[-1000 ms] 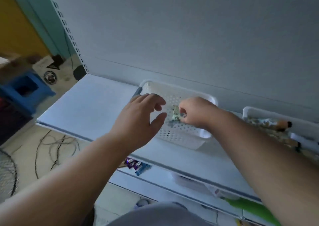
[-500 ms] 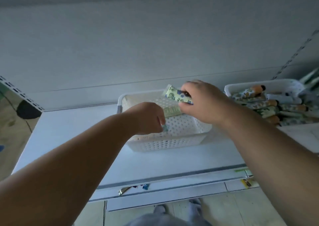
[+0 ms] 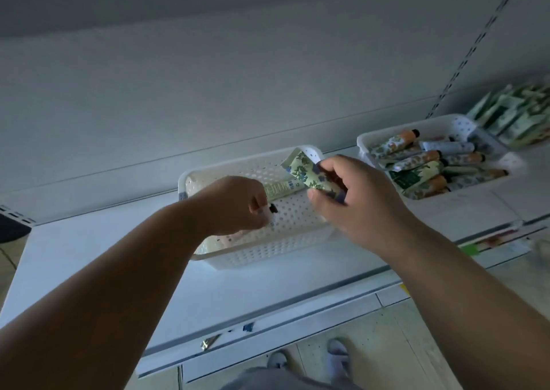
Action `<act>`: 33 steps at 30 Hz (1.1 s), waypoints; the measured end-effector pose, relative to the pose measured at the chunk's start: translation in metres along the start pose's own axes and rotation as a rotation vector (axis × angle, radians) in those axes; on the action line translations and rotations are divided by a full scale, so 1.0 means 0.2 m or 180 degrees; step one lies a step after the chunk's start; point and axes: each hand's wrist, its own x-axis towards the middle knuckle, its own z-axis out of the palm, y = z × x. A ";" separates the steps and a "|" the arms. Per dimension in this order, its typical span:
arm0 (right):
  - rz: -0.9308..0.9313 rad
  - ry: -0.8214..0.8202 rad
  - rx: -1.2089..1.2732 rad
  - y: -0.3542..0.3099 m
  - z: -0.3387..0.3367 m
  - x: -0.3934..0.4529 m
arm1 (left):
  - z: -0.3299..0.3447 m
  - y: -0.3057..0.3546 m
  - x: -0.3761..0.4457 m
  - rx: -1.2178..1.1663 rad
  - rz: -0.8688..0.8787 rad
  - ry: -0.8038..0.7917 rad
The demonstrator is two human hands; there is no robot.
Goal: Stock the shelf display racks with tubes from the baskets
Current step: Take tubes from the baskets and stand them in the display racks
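While our right hand [image 3: 354, 199] pinches a floral green tube [image 3: 309, 174], our left hand [image 3: 238, 205] grips a pale green tube [image 3: 282, 188] over the white perforated plastic basket [image 3: 268, 252].

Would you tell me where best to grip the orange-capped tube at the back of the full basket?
Probably the orange-capped tube by its middle, from above: it lies flat on the pile in the full basket, top side bare.
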 end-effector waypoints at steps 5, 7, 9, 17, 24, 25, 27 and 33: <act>0.0084 0.0038 0.0451 -0.02 -0.02 -0.02 | -0.08 0.10 -0.16 -0.1063 0.0030 0.1180; 0.0096 -0.0061 0.0733 -0.02 -0.03 -0.04 | -0.07 0.20 -0.23 -0.1405 0.0144 0.1468; 0.0271 -0.0088 0.1115 0.00 -0.07 -0.08 | -0.03 0.33 -0.27 -0.1737 0.0293 0.1524; 0.1142 0.0339 0.2305 0.41 -0.49 -0.40 | 0.21 0.88 -0.12 -0.2202 0.0193 0.0961; 0.1157 0.0706 0.2065 1.03 -1.13 -0.76 | 0.49 1.70 0.25 -0.0782 0.0741 0.0501; 0.1184 0.0698 0.2038 1.11 -1.22 -0.80 | 0.53 1.82 0.31 -0.0646 0.0798 0.0463; 0.1208 0.0692 0.2032 1.25 -1.36 -0.86 | 0.60 2.02 0.43 -0.0532 0.0932 0.0448; 0.1389 0.0877 0.2020 1.59 -1.65 -0.83 | 0.71 2.36 0.77 -0.0622 0.1161 0.0422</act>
